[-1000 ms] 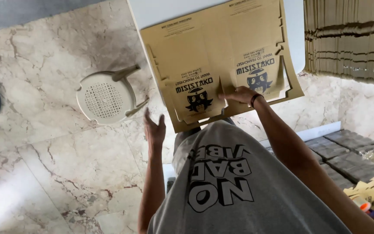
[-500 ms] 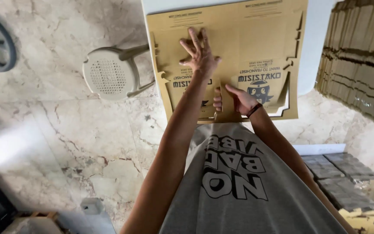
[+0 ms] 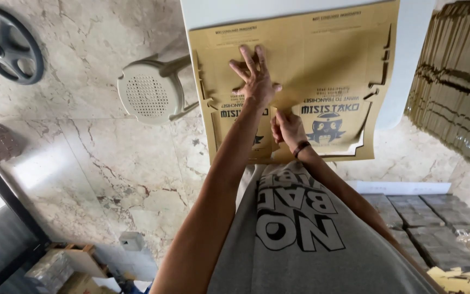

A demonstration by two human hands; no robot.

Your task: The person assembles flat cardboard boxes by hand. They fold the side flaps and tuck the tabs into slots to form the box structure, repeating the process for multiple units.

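You stand on a shiny beige marble floor point(image 3: 99, 163), with a white plastic stool point(image 3: 150, 95) and a white table point(image 3: 409, 65) nearby.

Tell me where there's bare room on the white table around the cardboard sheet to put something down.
Little is bare. The cardboard sheet covers most of the white table, with the left hand flat on it and the right hand at its near edge. Free patches: a strip along the far edge and a band right of the sheet, beside the cardboard stack.
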